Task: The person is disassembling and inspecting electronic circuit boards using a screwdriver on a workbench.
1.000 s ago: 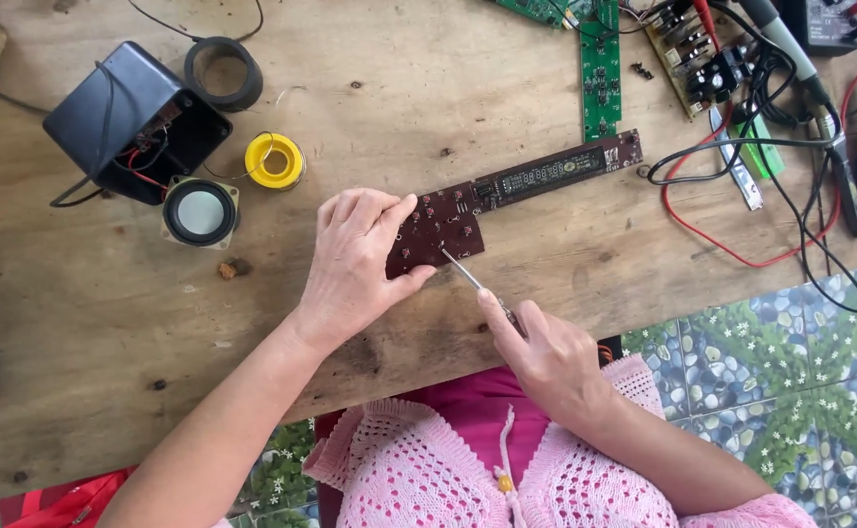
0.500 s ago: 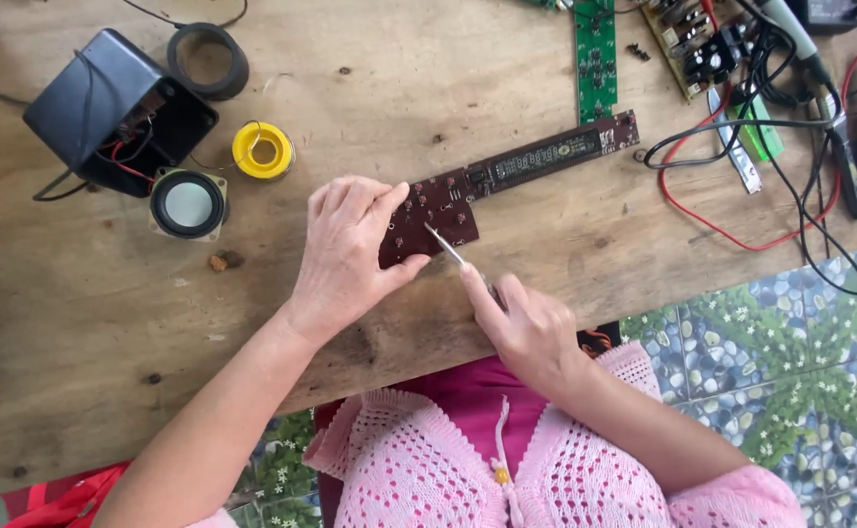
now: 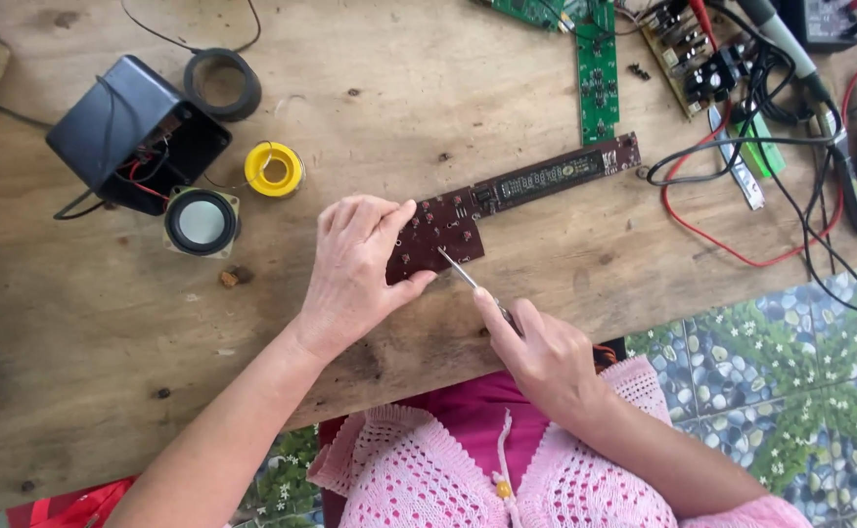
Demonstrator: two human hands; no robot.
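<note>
Where the head view looks down on the wooden table point(image 3: 106, 352), the items stand as follows.

Left hand point(image 3: 355, 259): fingers curled narrow, pinching the near end of the circuit board point(image 3: 507, 200) between thumb below and fingers above; palm down, forearm running in from the lower left.

Right hand point(image 3: 546, 357): closed around a thin metal tool point(image 3: 463, 274), its tip touching the board's wider end just beside the left thumb; wrist low at the table's edge, forearm in from the lower right, pink knitted sleeve.

Circuit board: dark brown, long and narrow, lying flat at the table's middle, slanting up to the right; broader buttoned section under the left hand, dark display strip along the far part.

Nearby: black speaker box point(image 3: 135, 132), loose round speaker point(image 3: 201, 222), yellow solder spool point(image 3: 274, 169), green boards point(image 3: 597, 68), tangled wires point(image 3: 781, 147).
</note>
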